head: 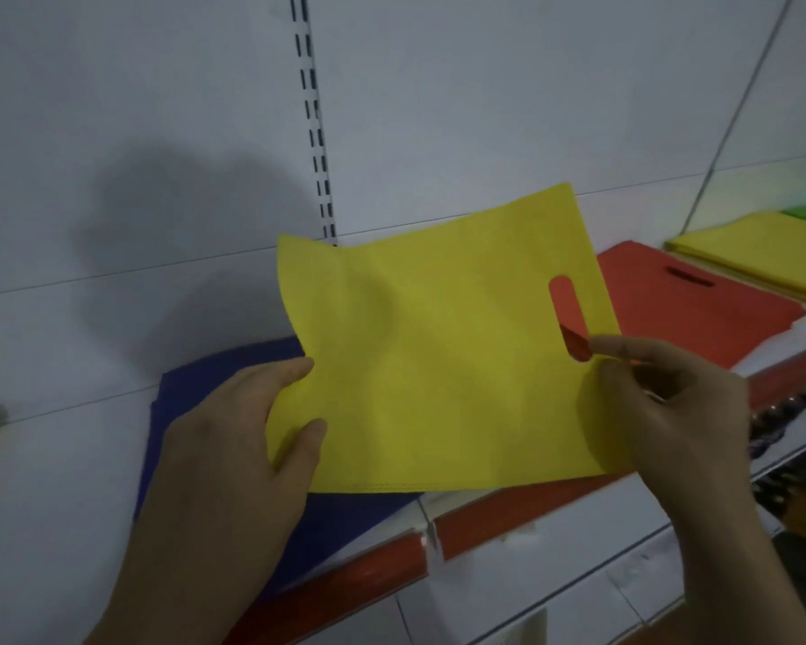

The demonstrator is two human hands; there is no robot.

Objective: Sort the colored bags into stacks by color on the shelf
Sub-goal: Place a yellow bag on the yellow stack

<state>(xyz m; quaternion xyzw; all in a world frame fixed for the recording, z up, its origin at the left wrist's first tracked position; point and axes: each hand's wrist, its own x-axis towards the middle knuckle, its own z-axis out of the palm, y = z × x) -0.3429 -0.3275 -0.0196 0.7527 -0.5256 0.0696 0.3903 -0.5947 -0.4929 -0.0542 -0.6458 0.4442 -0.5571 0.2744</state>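
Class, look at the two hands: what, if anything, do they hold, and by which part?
A yellow bag: the left hand grips its left edge, the right hand pinches its right edge beside the handle slot.

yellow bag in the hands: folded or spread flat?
Spread, not folded: the yellow bag shows its full face and handle slot, held at opposite edges by the left hand and right hand; upper-left corner curls.

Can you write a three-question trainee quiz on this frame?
1. True or false: both hands hold the yellow bag.
2. Which stack lies under the left hand? A) blue B) green C) red
3. Fill in: through the held bag's handle slot the colour seen is ____.

Key: 1 true: the right hand pinches the edge by the slot. 2 A, the blue stack. 3 red, from the red stack behind.
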